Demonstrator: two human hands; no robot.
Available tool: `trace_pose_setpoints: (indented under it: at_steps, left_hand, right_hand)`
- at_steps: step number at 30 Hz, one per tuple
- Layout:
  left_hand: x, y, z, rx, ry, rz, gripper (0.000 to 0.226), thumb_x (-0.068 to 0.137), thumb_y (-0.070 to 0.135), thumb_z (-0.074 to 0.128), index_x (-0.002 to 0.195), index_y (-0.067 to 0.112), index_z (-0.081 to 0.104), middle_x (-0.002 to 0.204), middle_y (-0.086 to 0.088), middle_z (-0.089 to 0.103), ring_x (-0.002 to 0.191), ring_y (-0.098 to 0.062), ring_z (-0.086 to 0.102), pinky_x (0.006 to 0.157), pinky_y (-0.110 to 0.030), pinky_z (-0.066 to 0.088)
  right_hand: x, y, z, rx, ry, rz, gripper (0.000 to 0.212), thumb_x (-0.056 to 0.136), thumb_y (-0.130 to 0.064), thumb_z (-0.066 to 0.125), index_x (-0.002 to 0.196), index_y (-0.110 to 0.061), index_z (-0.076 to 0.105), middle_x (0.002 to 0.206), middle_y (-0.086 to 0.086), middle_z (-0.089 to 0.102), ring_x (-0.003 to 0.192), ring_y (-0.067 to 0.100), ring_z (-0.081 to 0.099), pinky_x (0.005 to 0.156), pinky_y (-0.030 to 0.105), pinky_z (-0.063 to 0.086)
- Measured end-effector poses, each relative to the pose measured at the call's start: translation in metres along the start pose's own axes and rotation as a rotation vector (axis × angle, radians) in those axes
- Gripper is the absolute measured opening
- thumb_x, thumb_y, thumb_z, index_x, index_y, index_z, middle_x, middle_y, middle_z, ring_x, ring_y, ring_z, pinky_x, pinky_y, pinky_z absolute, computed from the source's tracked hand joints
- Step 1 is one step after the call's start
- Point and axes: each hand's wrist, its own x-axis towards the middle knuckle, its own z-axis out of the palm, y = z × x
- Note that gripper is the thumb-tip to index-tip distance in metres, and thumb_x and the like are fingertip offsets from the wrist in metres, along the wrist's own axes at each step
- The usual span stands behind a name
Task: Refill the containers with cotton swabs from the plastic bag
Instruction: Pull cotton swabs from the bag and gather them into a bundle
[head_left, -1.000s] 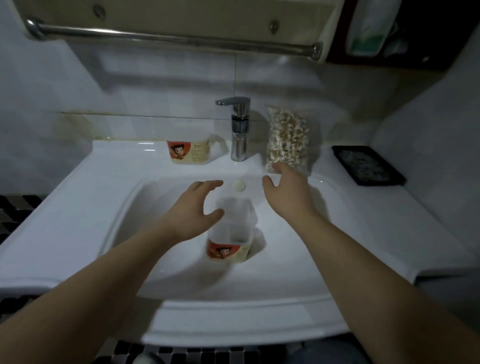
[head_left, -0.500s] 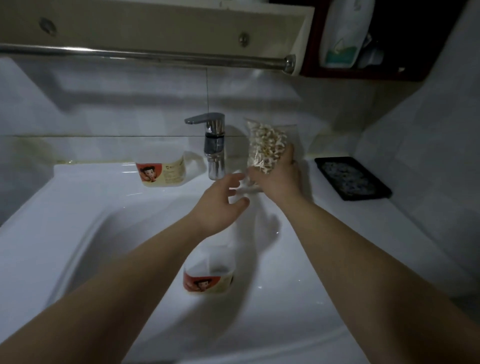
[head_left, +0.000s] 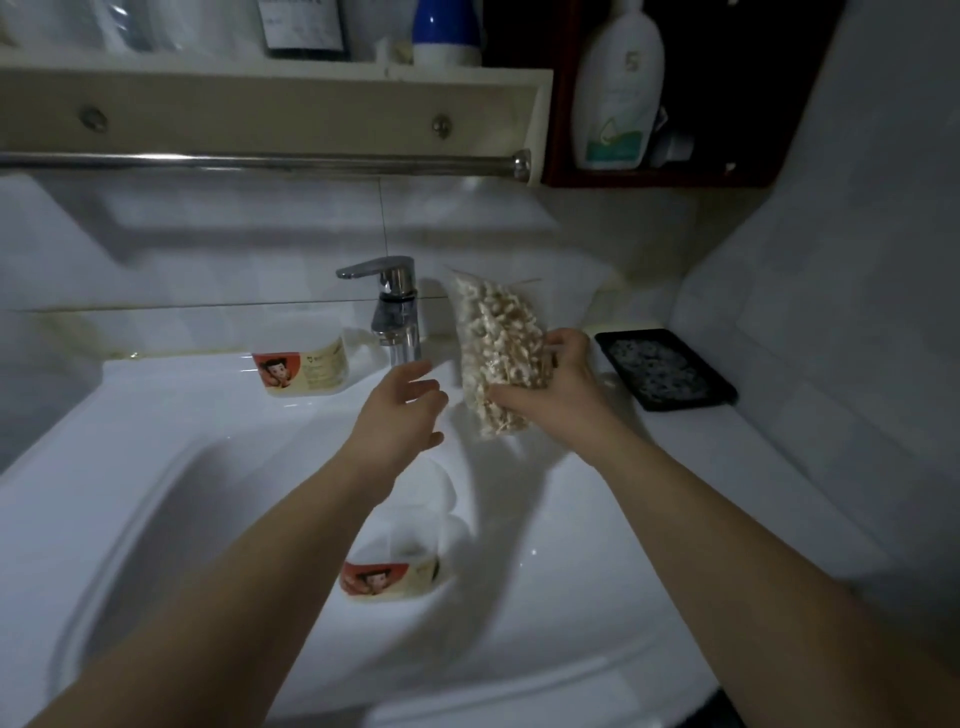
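Observation:
My right hand (head_left: 553, 387) grips a clear plastic bag of cotton swabs (head_left: 496, 343) and holds it upright just right of the faucet (head_left: 390, 306). My left hand (head_left: 400, 415) hovers with relaxed fingers a little left of the bag, not touching it. A clear container with a red cartoon label (head_left: 395, 561) stands in the sink basin (head_left: 208, 519), partly hidden by my left forearm. A second container with the same label (head_left: 298, 358) sits on the sink ledge left of the faucet.
A black tray (head_left: 665, 369) lies on the counter to the right. A metal towel rail (head_left: 260, 161) and a shelf with bottles run above the sink. A white lotion bottle (head_left: 615, 88) stands in a dark cabinet at upper right.
My right hand reached the bag by the wall, took hold of it and lifted it toward the basin. My left hand rose from over the basin container toward the bag.

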Motion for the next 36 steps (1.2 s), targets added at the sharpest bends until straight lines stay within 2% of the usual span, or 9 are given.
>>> trace_pose_setpoints:
  at_steps: [3,7,13,17,20,24,27,32,36]
  left_hand:
    - [-0.009,0.003,0.002,-0.096,0.021,-0.003,0.039,0.104,0.017,0.055,0.142,0.019,0.051,0.131,-0.003,0.061,0.116,-0.02,0.063,0.093,-0.043,0.057]
    - [-0.017,0.002,-0.002,-0.259,0.091,-0.021,0.031,0.106,0.018,0.045,0.131,0.014,0.062,0.12,-0.004,0.073,0.11,-0.021,0.07,0.095,-0.045,0.058]
    - [-0.03,-0.013,-0.008,-0.378,0.131,-0.098,0.028,0.106,0.028,0.046,0.112,0.016,0.071,0.109,-0.004,0.074,0.106,-0.021,0.07,0.088,-0.038,0.057]
    - [-0.031,-0.03,-0.011,-0.152,0.04,-0.162,0.023,0.101,0.03,0.059,0.111,0.013,0.072,0.099,-0.003,0.075,0.091,-0.019,0.07,0.08,-0.033,0.056]
    - [-0.032,-0.037,-0.009,-0.012,0.027,-0.171,0.032,0.099,0.037,0.063,0.109,0.008,0.073,0.093,-0.005,0.071,0.079,-0.016,0.066,0.072,-0.028,0.057]
    - [-0.031,-0.043,-0.007,0.052,0.012,-0.179,0.046,0.096,0.043,0.066,0.113,0.0,0.069,0.095,-0.008,0.073,0.081,-0.017,0.066,0.067,-0.025,0.058]
    - [-0.033,-0.045,-0.004,0.037,-0.011,-0.182,0.048,0.097,0.038,0.067,0.115,-0.005,0.066,0.1,-0.017,0.073,0.084,-0.019,0.067,0.062,-0.022,0.057]
    - [-0.032,-0.043,-0.003,-0.016,-0.032,-0.199,0.033,0.102,0.032,0.06,0.111,0.002,0.07,0.089,-0.009,0.071,0.08,-0.018,0.067,0.063,-0.025,0.057]
    - [-0.03,-0.045,-0.002,0.03,-0.047,-0.19,0.034,0.101,0.032,0.061,0.109,0.001,0.071,0.085,-0.006,0.066,0.077,-0.017,0.062,0.063,-0.026,0.055]
  right_hand:
    - [-0.014,0.01,0.001,0.072,-0.13,-0.025,0.085,0.072,-0.03,0.09,0.128,-0.033,0.026,0.124,-0.014,0.053,0.108,0.006,0.059,0.087,0.024,0.053]
    - [-0.03,0.024,0.005,0.069,-0.311,-0.025,0.086,0.078,-0.014,0.087,0.136,-0.035,0.027,0.132,-0.008,0.05,0.112,0.008,0.06,0.079,0.024,0.055]
    - [-0.04,0.027,0.006,-0.104,-0.505,-0.021,0.11,0.076,-0.014,0.087,0.15,-0.051,0.014,0.138,-0.011,0.049,0.124,0.014,0.055,0.1,0.033,0.049]
    - [-0.043,0.031,0.008,-0.321,-0.602,-0.033,0.119,0.075,-0.031,0.088,0.157,-0.047,0.004,0.142,-0.011,0.051,0.127,0.015,0.053,0.106,0.036,0.046]
    - [-0.043,0.037,0.012,-0.379,-0.626,-0.023,0.119,0.069,-0.043,0.091,0.15,-0.06,0.006,0.145,-0.01,0.054,0.127,0.019,0.057,0.107,0.045,0.049]
    - [-0.035,0.04,0.012,-0.452,-0.685,-0.014,0.121,0.07,-0.026,0.092,0.155,-0.046,0.008,0.143,-0.005,0.052,0.126,0.021,0.057,0.106,0.045,0.05]
    - [-0.034,0.033,0.009,-0.265,-0.692,0.075,0.09,0.085,-0.017,0.08,0.155,-0.037,0.026,0.137,-0.005,0.053,0.121,0.018,0.057,0.096,0.035,0.051]
    - [-0.029,0.027,0.017,-0.093,-0.299,-0.074,0.025,0.09,-0.035,0.073,0.114,-0.036,0.07,0.125,-0.013,0.063,0.116,0.009,0.06,0.102,0.035,0.049]
    - [-0.03,0.024,0.02,-0.119,-0.244,-0.125,0.012,0.093,-0.033,0.069,0.095,-0.026,0.079,0.097,-0.013,0.073,0.094,0.005,0.067,0.09,0.03,0.055]
